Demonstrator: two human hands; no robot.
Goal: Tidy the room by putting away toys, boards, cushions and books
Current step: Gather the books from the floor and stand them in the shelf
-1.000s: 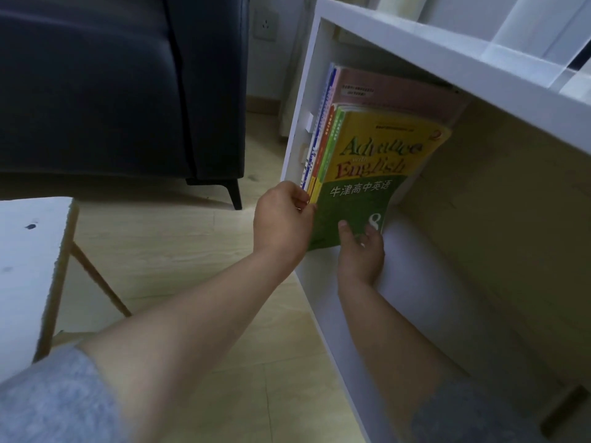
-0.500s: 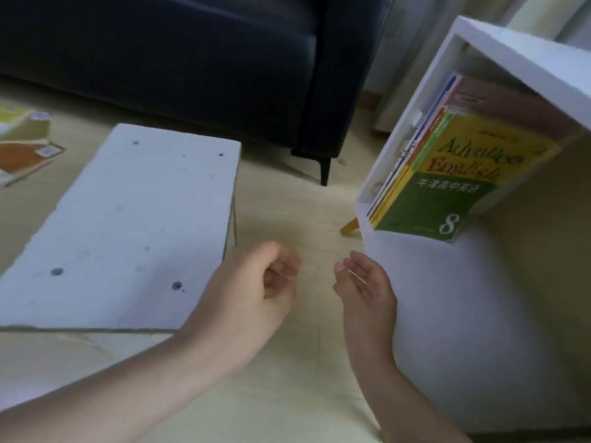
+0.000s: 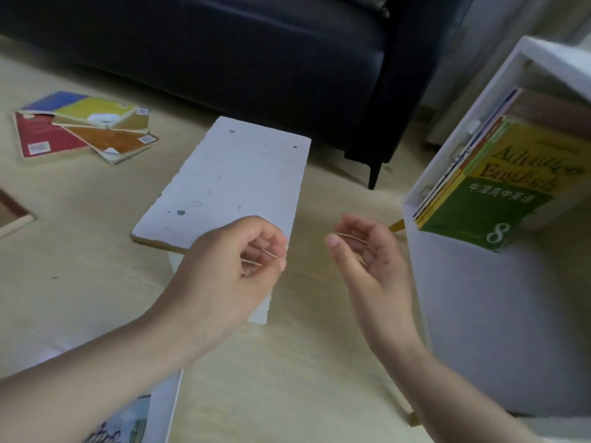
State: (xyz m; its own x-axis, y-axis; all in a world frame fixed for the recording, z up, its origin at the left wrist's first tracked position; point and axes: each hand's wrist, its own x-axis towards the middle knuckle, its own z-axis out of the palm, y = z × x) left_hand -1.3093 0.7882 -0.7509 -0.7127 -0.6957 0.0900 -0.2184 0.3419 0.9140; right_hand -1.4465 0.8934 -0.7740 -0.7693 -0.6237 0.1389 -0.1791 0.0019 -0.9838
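Several books [image 3: 499, 183] lean against the left wall inside the white shelf [image 3: 486, 302] at the right; the front one is yellow and green with an 8 on it. My left hand [image 3: 230, 270] hovers over the floor with its fingers loosely curled and nothing in them. My right hand [image 3: 367, 251] is beside it, palm up, fingers apart and empty, just left of the shelf. A loose pile of books [image 3: 86, 126] in red, orange, yellow and blue lies on the floor at the far left. A white board [image 3: 233, 183] lies flat on the floor beyond my hands.
A dark sofa [image 3: 256, 49] stands along the back, one leg near the shelf. Another printed cover [image 3: 124, 423] shows at the bottom left under my forearm. A brown-framed edge [image 3: 12, 212] lies at the left border. The floor is pale wood.
Both hands let go of the books in the shelf and drew back toward me. The view swung left, bringing the board and the floor pile into sight.
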